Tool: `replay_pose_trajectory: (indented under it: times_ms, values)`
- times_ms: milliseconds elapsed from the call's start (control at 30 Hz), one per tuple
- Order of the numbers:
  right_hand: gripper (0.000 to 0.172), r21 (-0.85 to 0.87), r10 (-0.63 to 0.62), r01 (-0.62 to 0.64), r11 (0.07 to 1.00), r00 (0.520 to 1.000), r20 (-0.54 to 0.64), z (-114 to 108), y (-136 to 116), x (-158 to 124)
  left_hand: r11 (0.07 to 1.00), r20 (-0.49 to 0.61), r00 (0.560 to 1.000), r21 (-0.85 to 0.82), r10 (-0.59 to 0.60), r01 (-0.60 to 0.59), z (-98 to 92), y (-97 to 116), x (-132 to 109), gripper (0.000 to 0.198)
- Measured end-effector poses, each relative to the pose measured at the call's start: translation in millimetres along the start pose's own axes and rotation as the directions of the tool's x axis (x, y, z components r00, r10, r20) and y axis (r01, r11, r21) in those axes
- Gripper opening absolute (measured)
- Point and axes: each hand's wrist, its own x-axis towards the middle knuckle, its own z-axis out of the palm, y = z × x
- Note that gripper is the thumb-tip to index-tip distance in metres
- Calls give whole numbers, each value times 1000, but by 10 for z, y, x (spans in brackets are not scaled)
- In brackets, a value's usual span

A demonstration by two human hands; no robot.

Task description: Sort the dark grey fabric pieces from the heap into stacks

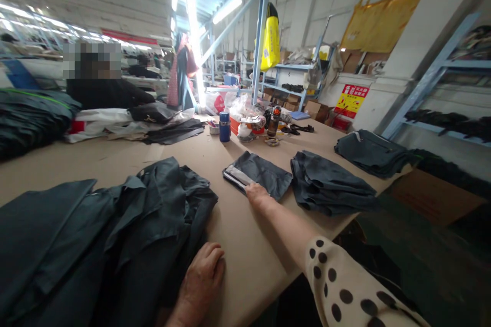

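My right hand [256,194] reaches out to a small stack of dark folded cloth [268,171], its fingers closed on the edge beside a pale strip [238,174]. My left hand [205,268] rests on the tan table [245,250] at the front, fingers curled, next to a large heap of dark cloth pieces [146,219]; whether anything is under its fingers is hidden. Just right of the small stack lies another dark cloth pile [330,184].
A further folded pile [372,152] sits at the table's right edge. At the back stand a blue flask [224,127], a dark bottle [273,121] and an orange box [251,123]. Bundled cloth [34,117] lies far left, near a person in black [103,93].
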Motion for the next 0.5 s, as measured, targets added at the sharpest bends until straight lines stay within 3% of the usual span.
replay_pose_trajectory:
  times_ms: [67, 133, 267, 367, 500]
  values:
    - [23, 18, -5, 6, 1000, 999, -40, 35, 45, -178, 991, 13, 997, -108, -72, 73, -26, 24, 13, 17]
    - [23, 48, -17, 21, 999, 996, -83, 74, 65, -378, 929, 4, 971, -289, -239, 230, -55, 66, 64, 16]
    - [32, 118, -6, 23, 993, 990, -139, 139, -12, -725, 659, 72, 816, -551, -573, 512, -62, 222, 260, 19]
    - [28, 177, 5, 19, 984, 991, -136, 180, -112, -878, 492, 160, 730, -642, -664, 588, 3, 364, 408, 25]
    - [25, 316, -12, 48, 948, 993, -114, 211, -157, -954, 182, 296, 561, -744, -773, 643, 79, 488, 544, 41]
